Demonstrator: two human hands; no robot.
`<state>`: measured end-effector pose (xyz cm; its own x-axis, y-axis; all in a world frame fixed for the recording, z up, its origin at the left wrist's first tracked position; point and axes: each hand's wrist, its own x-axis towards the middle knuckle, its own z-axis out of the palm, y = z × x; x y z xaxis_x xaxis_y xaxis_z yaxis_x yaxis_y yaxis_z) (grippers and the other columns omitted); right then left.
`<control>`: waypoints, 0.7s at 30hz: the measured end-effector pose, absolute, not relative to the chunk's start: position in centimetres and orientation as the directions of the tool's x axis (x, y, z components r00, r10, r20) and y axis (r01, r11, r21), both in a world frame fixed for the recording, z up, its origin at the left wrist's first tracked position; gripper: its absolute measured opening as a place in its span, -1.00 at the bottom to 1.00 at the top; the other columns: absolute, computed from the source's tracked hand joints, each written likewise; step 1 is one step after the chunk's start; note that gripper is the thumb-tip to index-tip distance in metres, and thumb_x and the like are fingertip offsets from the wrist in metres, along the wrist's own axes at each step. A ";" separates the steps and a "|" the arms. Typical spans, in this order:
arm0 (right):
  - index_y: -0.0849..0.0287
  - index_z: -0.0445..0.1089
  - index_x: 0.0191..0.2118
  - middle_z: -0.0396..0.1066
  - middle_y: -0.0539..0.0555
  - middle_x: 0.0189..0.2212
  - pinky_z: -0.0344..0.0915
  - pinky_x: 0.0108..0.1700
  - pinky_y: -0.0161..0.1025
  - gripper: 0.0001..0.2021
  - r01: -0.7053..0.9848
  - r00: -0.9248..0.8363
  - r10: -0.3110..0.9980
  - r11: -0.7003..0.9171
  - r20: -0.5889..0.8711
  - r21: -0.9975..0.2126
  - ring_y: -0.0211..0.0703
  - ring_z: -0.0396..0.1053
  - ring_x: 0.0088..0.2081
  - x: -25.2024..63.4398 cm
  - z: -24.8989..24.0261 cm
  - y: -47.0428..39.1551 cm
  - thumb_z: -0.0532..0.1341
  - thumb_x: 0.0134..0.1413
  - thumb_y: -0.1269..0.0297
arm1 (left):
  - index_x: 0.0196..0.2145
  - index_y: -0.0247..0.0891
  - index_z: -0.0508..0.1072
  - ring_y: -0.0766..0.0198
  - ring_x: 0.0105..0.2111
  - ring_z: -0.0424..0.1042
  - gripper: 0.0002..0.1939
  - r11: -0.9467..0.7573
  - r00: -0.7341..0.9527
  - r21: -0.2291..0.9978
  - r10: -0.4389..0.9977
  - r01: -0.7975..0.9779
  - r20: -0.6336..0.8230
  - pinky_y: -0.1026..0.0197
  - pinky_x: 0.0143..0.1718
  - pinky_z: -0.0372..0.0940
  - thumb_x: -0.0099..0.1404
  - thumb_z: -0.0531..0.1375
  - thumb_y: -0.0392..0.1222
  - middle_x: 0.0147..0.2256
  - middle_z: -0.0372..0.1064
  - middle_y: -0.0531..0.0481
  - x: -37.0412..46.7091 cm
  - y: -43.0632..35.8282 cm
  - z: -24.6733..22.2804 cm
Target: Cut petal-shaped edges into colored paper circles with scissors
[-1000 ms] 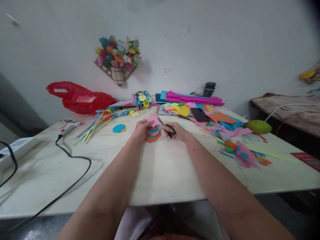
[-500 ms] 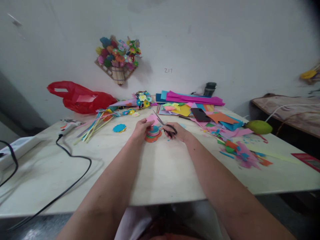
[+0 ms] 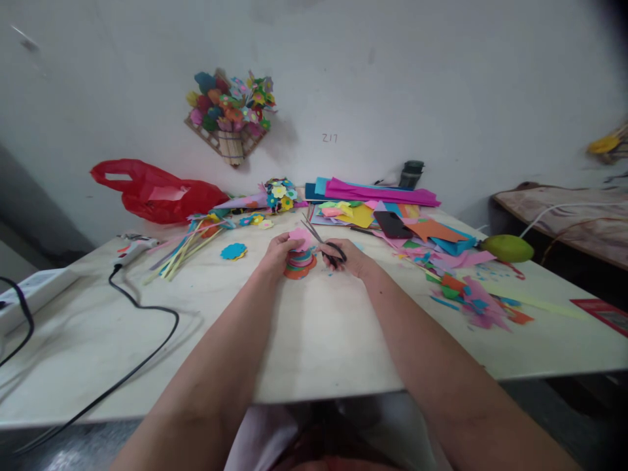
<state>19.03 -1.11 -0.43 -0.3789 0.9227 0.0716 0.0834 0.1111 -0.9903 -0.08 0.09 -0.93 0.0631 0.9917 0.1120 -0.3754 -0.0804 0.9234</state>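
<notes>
Gripping a pink paper piece point(image 3: 298, 237) between thumb and fingers, the left hand point(image 3: 279, 254) is holding it up just above a stack of coloured paper rounds point(image 3: 299, 263) that is lying on the table point(image 3: 314, 340). Left of that hold, well apart, a blue scalloped cutout point(image 3: 233, 251) is lying flat — beyond it a bundle of pale sticks point(image 3: 184, 255), a glue gun point(image 3: 131, 247) with its black cord point(image 3: 147, 314), and a red plastic bag point(image 3: 157, 191) at the far edge. Just right of the pink piece, the right hand point(image 3: 350, 258) is clenching black-handled scissors point(image 3: 324, 244), fingers through the loops, blades angling up and left to meet the paper's edge; whether the blades are parted cannot be told. Right of the scissors, near, loose coloured sheets point(image 3: 387, 219) are lying in a heap with a dark phone point(image 3: 392, 224) on top — farther right, paper scraps point(image 3: 473, 301) and a green fruit point(image 3: 507, 248).
</notes>
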 end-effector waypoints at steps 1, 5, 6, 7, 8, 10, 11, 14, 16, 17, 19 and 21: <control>0.25 0.39 -0.37 0.37 -0.04 -0.63 -0.03 -0.73 -0.44 -0.74 0.078 -0.369 0.927 0.108 0.072 -0.991 -0.39 0.24 -0.70 19.0 -0.5 -1.0 0.31 0.10 0.12 | -0.48 -0.27 0.44 0.35 -0.54 0.41 -0.66 -0.078 0.067 0.925 0.992 -0.373 0.110 0.24 -0.40 0.34 -0.21 0.48 -0.25 -0.52 0.42 0.05 -0.1 0.1 -1.0; 0.24 0.38 -0.37 0.38 -0.04 -0.63 -0.03 -0.74 -0.45 -0.74 0.080 -0.348 0.935 0.101 0.068 -0.992 -0.40 0.25 -0.70 19.0 -0.6 -0.9 0.32 0.10 0.12 | -0.48 -0.27 0.44 0.35 -0.55 0.40 -0.68 -0.065 0.085 0.927 0.991 -0.370 0.103 0.23 -0.40 0.34 -0.16 0.48 -0.25 -0.53 0.42 0.04 -0.2 0.1 -1.1; 0.24 0.38 -0.37 0.38 -0.04 -0.63 -0.03 -0.74 -0.44 -0.73 0.085 -0.353 0.933 0.105 0.068 -0.991 -0.40 0.25 -0.70 19.0 -0.7 -0.8 0.32 0.09 0.11 | -0.48 -0.27 0.44 0.35 -0.55 0.40 -0.68 -0.063 0.088 0.927 0.991 -0.371 0.103 0.23 -0.40 0.34 -0.15 0.49 -0.25 -0.53 0.42 0.04 -0.2 0.1 -1.1; 0.24 0.39 -0.37 0.38 -0.04 -0.63 -0.02 -0.74 -0.44 -0.72 0.090 -0.360 0.930 0.107 0.068 -0.990 -0.40 0.25 -0.70 19.0 -0.7 -0.8 0.33 0.09 0.09 | -0.48 -0.28 0.44 0.35 -0.55 0.40 -0.69 -0.063 0.091 0.926 0.990 -0.373 0.104 0.23 -0.40 0.34 -0.15 0.49 -0.24 -0.54 0.41 0.04 -0.2 0.1 -1.2; 0.24 0.39 -0.37 0.38 -0.04 -0.63 -0.02 -0.74 -0.44 -0.71 0.095 -0.369 0.927 0.107 0.065 -0.990 -0.39 0.25 -0.70 19.0 -0.8 -0.8 0.33 0.09 0.08 | -0.48 -0.29 0.45 0.35 -0.55 0.40 -0.69 -0.065 0.092 0.925 0.990 -0.375 0.107 0.23 -0.40 0.34 -0.14 0.49 -0.24 -0.54 0.41 0.04 -0.2 0.1 -1.2; 0.24 0.40 -0.36 0.39 -0.03 -0.62 -0.01 -0.73 -0.43 -0.70 0.107 -0.390 0.920 0.101 0.052 -0.989 -0.39 0.26 -0.69 19.1 -0.9 -0.7 0.33 0.09 0.07 | -0.47 -0.30 0.47 0.35 -0.54 0.41 -0.70 -0.069 0.092 0.923 0.989 -0.378 0.111 0.23 -0.39 0.34 -0.14 0.48 -0.25 -0.52 0.43 0.02 -0.2 0.2 -1.2; 0.24 0.40 -0.36 0.40 -0.03 -0.61 -0.01 -0.73 -0.43 -0.70 0.112 -0.401 0.915 0.099 0.046 -0.989 -0.38 0.26 -0.69 19.1 -1.0 -0.7 0.33 0.09 0.07 | -0.46 -0.30 0.48 0.34 -0.54 0.42 -0.71 -0.071 0.091 0.923 0.989 -0.379 0.113 0.23 -0.38 0.34 -0.15 0.47 -0.26 -0.51 0.45 0.01 -0.2 0.2 -1.2; 0.25 0.41 -0.35 0.39 -0.02 -0.61 -0.01 -0.73 -0.43 -0.71 0.123 -0.429 0.902 0.108 0.045 -0.987 -0.38 0.26 -0.69 19.2 -1.2 -0.6 0.31 0.12 0.08 | -0.45 -0.31 0.51 0.33 -0.51 0.44 -0.72 -0.074 0.089 0.921 0.989 -0.382 0.116 0.24 -0.36 0.35 -0.16 0.46 -0.27 -0.48 0.48 -0.03 -0.2 0.2 -1.2; 0.25 0.41 -0.35 0.39 -0.01 -0.60 -0.02 -0.72 -0.43 -0.70 0.133 -0.438 0.898 0.112 0.043 -0.985 -0.38 0.25 -0.68 19.2 -1.2 -0.6 0.30 0.14 0.07 | -0.45 -0.31 0.51 0.31 -0.50 0.45 -0.72 -0.078 0.088 0.919 0.989 -0.385 0.120 0.23 -0.36 0.36 -0.18 0.45 -0.27 -0.47 0.50 -0.04 -0.2 0.2 -1.2; 0.25 0.42 -0.36 0.39 -0.01 -0.60 -0.02 -0.72 -0.42 -0.70 0.138 -0.440 0.897 0.113 0.041 -0.984 -0.39 0.26 -0.68 19.2 -1.2 -0.7 0.29 0.14 0.07 | -0.45 -0.31 0.52 0.31 -0.50 0.45 -0.72 -0.080 0.088 0.919 0.989 -0.386 0.123 0.23 -0.36 0.36 -0.18 0.44 -0.27 -0.46 0.50 -0.05 -0.2 0.2 -1.2; 0.25 0.41 -0.36 0.39 -0.01 -0.59 -0.03 -0.72 -0.42 -0.69 0.143 -0.446 0.894 0.115 0.040 -0.983 -0.38 0.26 -0.67 19.2 -1.1 -0.7 0.30 0.14 0.05 | -0.45 -0.32 0.52 0.30 -0.50 0.45 -0.73 -0.083 0.088 0.917 0.988 -0.389 0.127 0.23 -0.35 0.36 -0.19 0.43 -0.28 -0.47 0.50 -0.06 -0.2 0.2 -1.3; 0.26 0.41 -0.36 0.40 0.01 -0.59 -0.04 -0.71 -0.41 -0.67 0.142 -0.452 0.891 0.120 0.044 -0.983 -0.37 0.26 -0.67 19.2 -1.1 -0.8 0.31 0.12 0.03 | -0.45 -0.34 0.53 0.29 -0.50 0.46 -0.75 -0.084 0.091 0.916 0.987 -0.392 0.129 0.22 -0.35 0.37 -0.18 0.42 -0.28 -0.47 0.50 -0.08 -0.2 0.3 -1.4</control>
<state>19.25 -0.81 -1.05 -0.4521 0.8909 0.0438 0.1420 0.1203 -0.9825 -0.24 0.30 -1.39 0.0910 0.9874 0.1292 -0.3921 -0.0837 0.9161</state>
